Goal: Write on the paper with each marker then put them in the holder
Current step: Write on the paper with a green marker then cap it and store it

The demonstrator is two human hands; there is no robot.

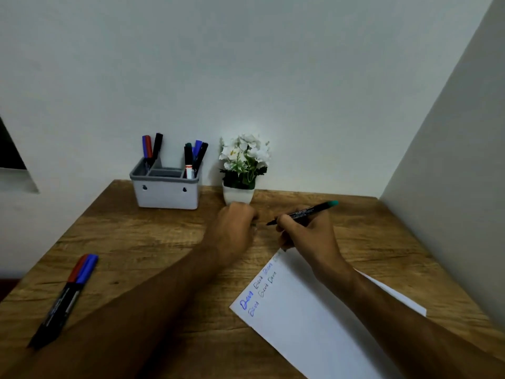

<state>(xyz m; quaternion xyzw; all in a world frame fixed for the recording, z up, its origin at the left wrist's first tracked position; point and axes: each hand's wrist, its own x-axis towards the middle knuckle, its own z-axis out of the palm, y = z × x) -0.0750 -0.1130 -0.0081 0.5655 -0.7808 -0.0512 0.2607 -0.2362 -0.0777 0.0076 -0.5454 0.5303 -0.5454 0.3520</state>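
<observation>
A single wide-angle camera rides on the person's head, tilted forward and down over the wooden table [153,242]. It sits close: both forearms run in from the bottom edge toward 12 o'clock. The wall [246,77] fills the upper half, with the holder [165,191] at 11 o'clock against it and the paper [314,324] near, at 5 o'clock. Straight lines bow toward the edges.

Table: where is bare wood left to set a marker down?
Bare table lies between the holder, the two loose markers and the left hand. Also right of the right hand. Crowded: between both hands, by the plant pot and paper.
</observation>
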